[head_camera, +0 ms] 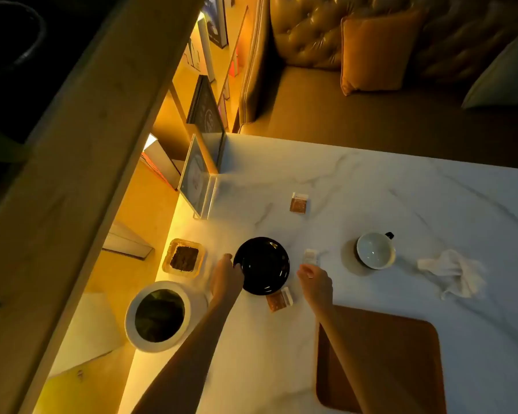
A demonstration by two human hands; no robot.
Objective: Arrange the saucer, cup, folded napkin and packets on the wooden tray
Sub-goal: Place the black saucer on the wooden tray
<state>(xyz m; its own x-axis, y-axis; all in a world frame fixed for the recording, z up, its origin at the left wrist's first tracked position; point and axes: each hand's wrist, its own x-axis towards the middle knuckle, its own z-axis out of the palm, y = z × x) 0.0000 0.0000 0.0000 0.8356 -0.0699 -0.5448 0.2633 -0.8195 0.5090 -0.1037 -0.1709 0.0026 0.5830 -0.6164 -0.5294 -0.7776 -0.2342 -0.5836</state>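
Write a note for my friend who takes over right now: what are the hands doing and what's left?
Left hand grips the rim of the black saucer, which sits on the table.
Right hand reaches at the white packet; grip unclear.
Brown packets: one by the saucer, one farther back.
Cup and crumpled napkin lie to the right.
Wooden tray holds nothing.
Left: fold napkin, move everything onto tray.

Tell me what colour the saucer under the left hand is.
Black and glossy: the saucer, gripped at its edge by the left hand, head view.
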